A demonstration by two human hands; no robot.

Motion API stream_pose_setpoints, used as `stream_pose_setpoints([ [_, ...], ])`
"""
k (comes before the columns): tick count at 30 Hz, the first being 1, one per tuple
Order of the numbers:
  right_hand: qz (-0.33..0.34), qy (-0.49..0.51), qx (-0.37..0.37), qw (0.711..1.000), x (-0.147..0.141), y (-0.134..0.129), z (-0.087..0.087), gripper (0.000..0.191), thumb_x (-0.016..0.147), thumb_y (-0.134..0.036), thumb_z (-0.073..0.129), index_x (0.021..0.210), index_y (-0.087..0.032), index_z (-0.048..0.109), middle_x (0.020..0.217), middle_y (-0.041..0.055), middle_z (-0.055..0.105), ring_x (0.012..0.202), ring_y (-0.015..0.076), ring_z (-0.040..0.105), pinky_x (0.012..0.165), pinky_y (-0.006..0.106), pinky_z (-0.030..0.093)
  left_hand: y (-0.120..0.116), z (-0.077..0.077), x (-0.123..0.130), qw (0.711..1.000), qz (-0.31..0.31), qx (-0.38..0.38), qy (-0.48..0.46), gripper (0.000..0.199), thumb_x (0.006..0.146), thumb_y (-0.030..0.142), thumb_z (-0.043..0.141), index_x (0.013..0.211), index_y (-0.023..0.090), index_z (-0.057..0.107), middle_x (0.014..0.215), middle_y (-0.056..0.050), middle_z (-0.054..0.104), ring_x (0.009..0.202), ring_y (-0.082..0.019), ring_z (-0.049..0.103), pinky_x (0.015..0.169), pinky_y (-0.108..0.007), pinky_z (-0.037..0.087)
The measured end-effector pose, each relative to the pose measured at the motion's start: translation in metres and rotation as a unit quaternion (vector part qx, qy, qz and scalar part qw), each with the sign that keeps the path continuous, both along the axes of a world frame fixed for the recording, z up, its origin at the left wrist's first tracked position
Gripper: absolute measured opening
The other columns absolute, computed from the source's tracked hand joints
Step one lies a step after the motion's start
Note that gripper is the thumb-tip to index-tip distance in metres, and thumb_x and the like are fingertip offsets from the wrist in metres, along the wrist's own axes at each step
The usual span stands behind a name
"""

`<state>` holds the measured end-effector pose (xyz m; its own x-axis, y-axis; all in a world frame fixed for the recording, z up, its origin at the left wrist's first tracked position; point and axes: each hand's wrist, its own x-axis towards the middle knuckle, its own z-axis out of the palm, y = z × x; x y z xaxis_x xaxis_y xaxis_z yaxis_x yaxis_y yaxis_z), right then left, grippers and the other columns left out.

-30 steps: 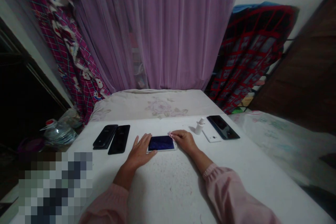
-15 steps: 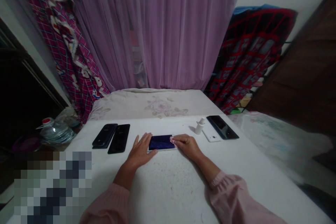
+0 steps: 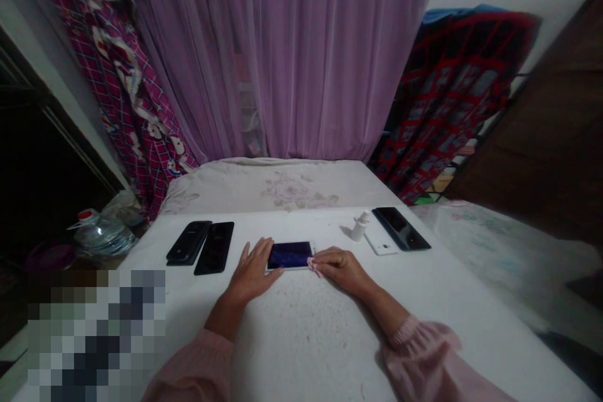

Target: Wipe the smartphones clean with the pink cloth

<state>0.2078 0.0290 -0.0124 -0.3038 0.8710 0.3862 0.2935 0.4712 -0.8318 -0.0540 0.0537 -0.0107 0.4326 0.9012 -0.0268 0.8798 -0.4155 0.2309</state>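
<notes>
A white-framed smartphone lies flat, its dark bluish screen up, on the white-covered table. Over its left end rests my left hand, fingers stretched out and thumb along the near edge. At the right end, my right hand pinches a small pink cloth against the phone's near right corner. Beyond that hand stands a small white spray bottle. Beside the bottle lies a white phone.
Dark phones lie to the left, some overlapping. Another dark phone is at the right, next to the white one. A floral cloth covers the table's far part, before purple curtains. A large water bottle stands left of the table.
My right hand has slid the pink cloth slightly toward me, from the right side of the screen to the near right corner. My left hand has stayed in place.
</notes>
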Motion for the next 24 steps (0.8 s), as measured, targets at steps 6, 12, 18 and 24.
stream_pose_setpoints([
  [6, -0.044, 0.013, 0.010, 0.999, -0.006, 0.031, -0.009, 0.022, 0.082, -0.044, 0.066, 0.082, -0.025, 0.077, 0.084, 0.0057, 0.075, 0.082, 0.0204, 0.071, 0.076, 0.032, 0.057, 0.001, -0.002, 0.000, 1.000, -0.001, 0.010, -0.001, 0.070, 0.090, 0.053, 0.042, 0.146, 0.013, 0.027, 0.154, -0.013, 0.032, 0.144, -0.025, 0.021, 0.118, -0.048, 0.009],
  [12, -0.058, 0.008, 0.010, 0.998, -0.010, 0.039, -0.012, 0.024, 0.083, -0.044, 0.065, 0.081, -0.023, 0.077, 0.084, 0.0069, 0.075, 0.081, 0.0199, 0.069, 0.077, 0.033, 0.056, 0.001, -0.005, -0.001, 1.000, 0.003, 0.021, 0.001, 0.069, 0.090, 0.051, 0.042, 0.146, 0.014, 0.027, 0.153, -0.012, 0.033, 0.144, -0.024, 0.022, 0.118, -0.048, 0.009],
  [18, -0.020, -0.041, 0.028, 0.999, -0.003, 0.004, -0.006, 0.022, 0.085, -0.040, 0.065, 0.076, -0.025, 0.077, 0.083, 0.0055, 0.074, 0.085, 0.0185, 0.067, 0.078, 0.031, 0.053, 0.002, -0.012, -0.003, 0.999, -0.007, 0.045, -0.019, 0.068, 0.091, 0.054, 0.041, 0.147, 0.018, 0.027, 0.152, -0.011, 0.035, 0.143, -0.026, 0.024, 0.118, -0.049, 0.010],
  [24, -0.031, -0.083, 0.102, 0.991, -0.005, 0.012, -0.005, 0.017, 0.089, -0.033, 0.061, 0.086, -0.027, 0.077, 0.086, 0.0044, 0.075, 0.085, 0.0183, 0.068, 0.080, 0.033, 0.053, 0.001, -0.011, -0.002, 0.999, 0.002, 0.044, -0.021, 0.069, 0.090, 0.054, 0.042, 0.145, 0.015, 0.030, 0.151, -0.013, 0.037, 0.143, -0.026, 0.025, 0.118, -0.047, 0.010],
])
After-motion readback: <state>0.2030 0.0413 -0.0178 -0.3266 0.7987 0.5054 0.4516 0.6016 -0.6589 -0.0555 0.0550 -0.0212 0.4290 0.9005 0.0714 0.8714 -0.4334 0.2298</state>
